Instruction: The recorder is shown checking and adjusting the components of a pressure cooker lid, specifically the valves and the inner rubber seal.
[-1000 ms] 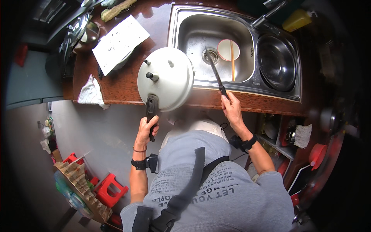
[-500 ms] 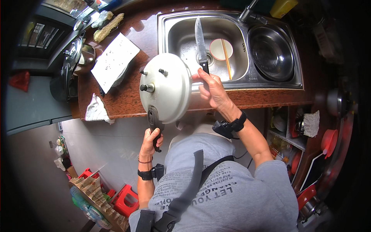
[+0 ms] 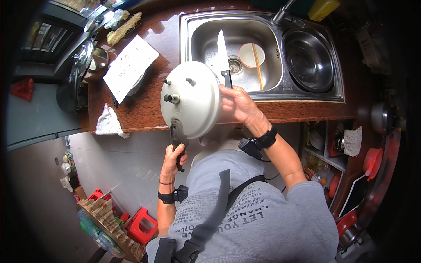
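My left hand (image 3: 173,160) is closed around the black handle of a pale pressure cooker lid (image 3: 195,107). The lid is tilted over the counter's front edge, its valve knobs showing on the outer face. Close by the lid's right rim, my right hand (image 3: 241,104) grips a knife (image 3: 223,52) by its black handle. The blade points away from me, above the steel sink (image 3: 185,41). Down in the sink's left basin sits a white bowl with a reddish rim (image 3: 247,56), with chopsticks (image 3: 258,72) laid across it. Part of my right fingers is hidden behind the lid and handle.
On the counter to the left lie a white speckled sheet (image 3: 131,63), a rag (image 3: 109,122) and a dried loofah (image 3: 124,30). A steel basin (image 3: 308,60) fills the right sink bowl, beside the faucet (image 3: 283,13). Behind me on the left is a red stool (image 3: 142,225).
The knife has dropped nearer to me and turned slightly, its tip now lower and farther left. The lid has shifted a little to the right.
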### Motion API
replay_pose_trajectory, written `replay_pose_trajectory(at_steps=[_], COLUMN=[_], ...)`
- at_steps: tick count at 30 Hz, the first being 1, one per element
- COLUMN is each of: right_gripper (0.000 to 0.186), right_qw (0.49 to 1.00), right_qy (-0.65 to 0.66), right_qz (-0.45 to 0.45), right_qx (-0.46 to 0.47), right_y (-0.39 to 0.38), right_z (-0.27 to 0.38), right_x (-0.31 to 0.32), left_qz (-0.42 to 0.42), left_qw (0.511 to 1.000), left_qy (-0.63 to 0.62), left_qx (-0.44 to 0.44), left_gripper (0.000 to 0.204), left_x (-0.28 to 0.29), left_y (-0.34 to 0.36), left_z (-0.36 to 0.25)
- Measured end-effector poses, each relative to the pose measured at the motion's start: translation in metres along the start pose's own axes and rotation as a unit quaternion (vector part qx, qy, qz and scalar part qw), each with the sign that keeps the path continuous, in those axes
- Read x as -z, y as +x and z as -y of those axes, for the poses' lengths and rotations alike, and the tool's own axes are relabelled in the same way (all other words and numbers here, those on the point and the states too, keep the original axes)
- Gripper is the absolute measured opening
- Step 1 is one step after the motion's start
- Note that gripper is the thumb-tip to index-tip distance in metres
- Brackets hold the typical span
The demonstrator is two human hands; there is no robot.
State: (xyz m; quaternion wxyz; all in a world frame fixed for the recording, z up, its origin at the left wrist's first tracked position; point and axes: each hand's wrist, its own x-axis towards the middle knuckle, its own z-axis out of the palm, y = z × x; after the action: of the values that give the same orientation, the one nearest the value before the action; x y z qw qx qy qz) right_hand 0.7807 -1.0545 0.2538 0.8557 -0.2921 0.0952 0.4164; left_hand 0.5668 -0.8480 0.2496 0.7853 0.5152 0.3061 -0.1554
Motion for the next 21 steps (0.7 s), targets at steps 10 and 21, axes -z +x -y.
replay_pose_trajectory(at_steps=[10,21], right_gripper=[0.037,0.047], right_qw=[0.989,0.996], right_qy=[-0.075,-0.054], right_qz=[-0.101,-0.037], right_qx=[0.085,0.061], right_y=[-0.004,-0.025], right_z=[-0.006,0.009], right_x=[-0.024,-0.047], left_qz=[0.031,0.097], left_qw=[0.999,0.99], left_qy=[0.01,-0.101], left_qx=[-0.003,0.003], left_gripper=[0.036,0.043], left_x=[-0.003,0.003], left_y=[0.009,0.005], left_z=[0.005,0.013])
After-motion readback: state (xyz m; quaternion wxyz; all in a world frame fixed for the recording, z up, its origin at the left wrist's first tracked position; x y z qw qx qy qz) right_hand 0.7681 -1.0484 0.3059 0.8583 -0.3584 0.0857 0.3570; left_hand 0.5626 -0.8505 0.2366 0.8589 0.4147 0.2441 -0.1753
